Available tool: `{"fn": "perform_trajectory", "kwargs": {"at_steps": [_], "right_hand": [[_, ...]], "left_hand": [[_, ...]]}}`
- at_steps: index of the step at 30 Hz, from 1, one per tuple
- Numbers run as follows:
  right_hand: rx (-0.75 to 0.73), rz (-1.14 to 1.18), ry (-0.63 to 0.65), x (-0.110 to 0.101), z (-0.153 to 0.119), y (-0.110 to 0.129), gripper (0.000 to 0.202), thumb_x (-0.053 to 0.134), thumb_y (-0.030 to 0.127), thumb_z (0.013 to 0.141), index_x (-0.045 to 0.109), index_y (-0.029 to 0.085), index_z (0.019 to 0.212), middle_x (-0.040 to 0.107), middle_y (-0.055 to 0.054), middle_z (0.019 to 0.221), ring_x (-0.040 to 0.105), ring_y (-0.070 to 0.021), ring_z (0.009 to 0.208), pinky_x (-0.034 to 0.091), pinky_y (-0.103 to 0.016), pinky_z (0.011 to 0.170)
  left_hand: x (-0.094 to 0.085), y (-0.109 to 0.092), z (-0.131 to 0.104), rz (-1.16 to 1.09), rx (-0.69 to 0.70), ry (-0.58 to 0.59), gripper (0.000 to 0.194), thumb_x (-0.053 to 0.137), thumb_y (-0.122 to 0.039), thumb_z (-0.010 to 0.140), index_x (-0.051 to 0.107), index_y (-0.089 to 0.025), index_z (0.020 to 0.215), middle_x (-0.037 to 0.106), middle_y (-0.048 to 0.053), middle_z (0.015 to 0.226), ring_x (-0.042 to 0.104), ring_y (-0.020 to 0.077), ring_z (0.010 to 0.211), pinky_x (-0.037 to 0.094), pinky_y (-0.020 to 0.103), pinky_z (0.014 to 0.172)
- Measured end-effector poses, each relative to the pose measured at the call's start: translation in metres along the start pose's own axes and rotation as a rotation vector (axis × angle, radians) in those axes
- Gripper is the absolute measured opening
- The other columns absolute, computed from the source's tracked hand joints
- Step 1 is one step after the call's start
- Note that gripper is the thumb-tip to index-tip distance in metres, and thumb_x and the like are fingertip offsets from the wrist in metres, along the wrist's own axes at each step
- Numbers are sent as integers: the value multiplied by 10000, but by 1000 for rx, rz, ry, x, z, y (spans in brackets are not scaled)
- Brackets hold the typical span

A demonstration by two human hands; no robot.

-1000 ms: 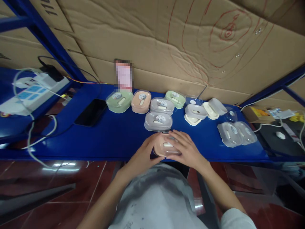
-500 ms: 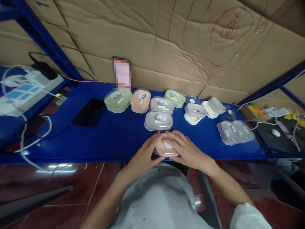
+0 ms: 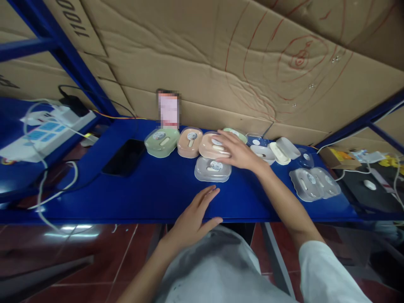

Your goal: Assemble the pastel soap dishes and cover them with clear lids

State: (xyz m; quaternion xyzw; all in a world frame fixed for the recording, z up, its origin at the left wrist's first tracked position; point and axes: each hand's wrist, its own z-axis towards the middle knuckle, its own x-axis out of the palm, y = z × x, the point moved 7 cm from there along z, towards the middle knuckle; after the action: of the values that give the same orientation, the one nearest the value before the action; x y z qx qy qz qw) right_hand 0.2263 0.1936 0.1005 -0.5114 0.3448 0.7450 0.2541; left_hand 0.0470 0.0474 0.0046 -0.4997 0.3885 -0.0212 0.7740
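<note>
My right hand (image 3: 232,148) grips the right side of a peach box with a clear lid (image 3: 208,147), over the row at the back of the blue table. Just in front of it lies a grey box with a clear lid (image 3: 206,170). To the left stand another peach box (image 3: 186,145) and a large green box (image 3: 159,145). A second green box (image 3: 241,134) is partly hidden behind my right hand. My left hand (image 3: 200,212) is open over the table's front edge, fingers apart, holding nothing.
Right of my hand are a grey box part (image 3: 265,153), a cream piece (image 3: 279,153) and a clear lid (image 3: 305,158). Two grey boxes (image 3: 311,183) sit farther right. A black phone (image 3: 123,158) lies left. Cables trail from a power strip (image 3: 44,134). Cardboard (image 3: 189,54) stands behind.
The peach box has moved from between both hands at the front edge to the back row, carried by my right hand. My left hand has let go and stays near the front.
</note>
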Motion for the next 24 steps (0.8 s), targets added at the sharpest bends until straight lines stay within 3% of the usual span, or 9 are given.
{"fn": "perform_trajectory", "kwargs": {"at_steps": [3,6,8,10,12,14,18,21,24], "right_hand": [[46,-44,12,14,31,-11,854,686,624,970,372,244,1668,258,-155,1768,215,-388,1640,249,-662,1274],[140,-63,-112,-1,12,-23,833,518,663,1045,243,250,1715,230,-137,1780,209,-358,1644,248,-652,1270],[234,-111,-180,-12,-27,-35,742,416,629,1090,273,238,1705,331,-136,1744,298,-325,1614,268,-601,1273],[384,-218,-200,-17,-80,-51,691,400,616,1094,385,218,1658,422,-162,1692,365,-353,1575,276,-618,1255],[510,-293,-175,-13,-135,-62,635,416,599,1090,493,220,1593,503,-179,1632,424,-386,1532,305,-659,1213],[541,-280,-190,-7,-181,-61,540,455,546,1089,575,248,1522,610,-151,1535,533,-352,1444,399,-597,1154],[552,-265,-350,1,-233,-27,344,521,457,1084,737,288,1292,747,-98,1324,661,-314,1268,458,-527,1071],[452,-212,-288,25,-233,25,285,561,378,1077,739,333,1295,757,-74,1308,670,-318,1255,460,-540,1052],[223,-60,-160,49,-216,78,389,563,296,1076,635,358,1453,725,-60,1385,654,-293,1303,463,-531,1089]], "left_hand": [[-1,0,-1,2,23,-8,652,534,-408,1087,260,-354,1676,395,110,1699,430,314,1556,445,544,1248],[-2,3,-3,1,22,-7,624,502,-393,1100,264,-357,1675,409,105,1693,443,305,1548,454,537,1242],[-1,4,-3,4,18,1,622,508,-379,1098,271,-364,1673,422,96,1688,455,302,1540,463,532,1237],[0,3,-3,15,10,2,618,523,-364,1092,295,-365,1666,448,87,1673,480,295,1522,479,515,1226],[1,2,-1,40,-1,-2,603,540,-365,1086,330,-365,1652,478,78,1653,506,288,1501,498,496,1209],[2,1,0,81,-4,-9,587,556,-385,1082,361,-364,1636,501,70,1635,521,284,1487,507,490,1199],[7,-5,2,189,52,-16,585,577,-434,1073,386,-351,1620,540,77,1596,551,300,1443,507,528,1188],[12,-12,2,271,127,-25,630,605,-466,1058,375,-338,1630,512,100,1618,547,329,1436,515,557,1170],[19,-22,1,351,223,-47,632,638,-504,1035,427,-323,1602,430,118,1678,475,365,1500,500,580,1181]]}}
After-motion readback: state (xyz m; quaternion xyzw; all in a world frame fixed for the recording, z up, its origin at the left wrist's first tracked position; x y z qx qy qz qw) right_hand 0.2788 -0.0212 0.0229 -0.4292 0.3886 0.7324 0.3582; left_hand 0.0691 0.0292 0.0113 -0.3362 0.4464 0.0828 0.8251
